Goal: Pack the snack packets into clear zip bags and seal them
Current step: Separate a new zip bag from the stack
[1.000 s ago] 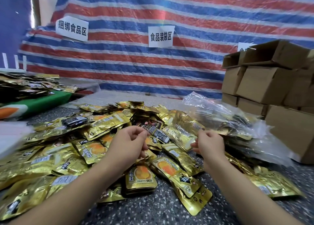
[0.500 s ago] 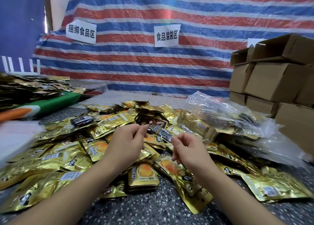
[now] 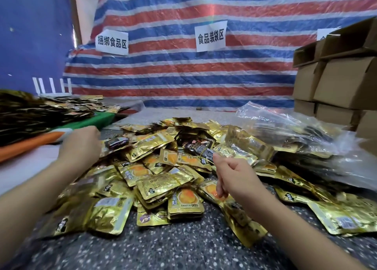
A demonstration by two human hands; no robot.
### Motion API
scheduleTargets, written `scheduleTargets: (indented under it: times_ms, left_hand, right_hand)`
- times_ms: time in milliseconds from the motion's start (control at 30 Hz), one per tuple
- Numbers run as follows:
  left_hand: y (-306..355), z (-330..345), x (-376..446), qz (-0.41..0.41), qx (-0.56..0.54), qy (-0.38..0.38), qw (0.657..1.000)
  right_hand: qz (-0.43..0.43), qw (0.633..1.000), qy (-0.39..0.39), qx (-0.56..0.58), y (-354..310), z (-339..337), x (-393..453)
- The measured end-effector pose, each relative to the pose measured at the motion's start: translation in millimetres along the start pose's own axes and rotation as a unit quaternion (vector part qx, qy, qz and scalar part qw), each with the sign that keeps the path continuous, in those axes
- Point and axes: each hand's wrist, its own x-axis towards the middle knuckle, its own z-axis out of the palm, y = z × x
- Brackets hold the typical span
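A heap of gold foil snack packets (image 3: pixel 159 180) covers the speckled table (image 3: pixel 183 249), with a few black packets (image 3: pixel 195 146) among them. Clear zip bags (image 3: pixel 295 131) filled with packets lie piled at the right, one gold-filled bag (image 3: pixel 248 145) nearest the heap. My left hand (image 3: pixel 79 145) reaches over the heap's far left edge, back of the hand up, its fingers hidden. Above the middle of the heap hovers my right hand (image 3: pixel 234 177), fingers loosely curled, holding nothing, its fingertip near a black packet.
Stacked cardboard boxes (image 3: pixel 336 82) stand at the right. A second pile of packets (image 3: pixel 40 110) lies on a green and orange board (image 3: pixel 98 120) at the left, with a white sheet (image 3: pixel 26 167) in front. A striped tarp (image 3: pixel 183 75) hangs behind.
My left hand has swung left and away to the heap's left edge. My right hand has left the clear bags and moved left over the heap. The view has turned left.
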Motion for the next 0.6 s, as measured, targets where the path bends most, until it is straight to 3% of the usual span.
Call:
scheduleTargets:
  times_ms: [133, 233, 600]
  left_hand:
    - [-68.0, 5.4, 1.4, -0.056, 0.190, -0.129, 0.972]
    - [-97.0, 12.0, -7.5, -0.086, 0.213, -0.202, 0.952]
    - [-94.2, 10.2, -12.0, -0.088, 0.251, -0.139, 0.954]
  right_hand:
    - [0.011, 1.000, -0.006, -0.001, 0.7, 2.5, -0.8]
    - [0.018, 1.000, -0.006, -0.004, -1.4, 3.8, -1.4]
    - [0.018, 1.000, -0.009, -0.012, -0.7, 4.2, -1.7]
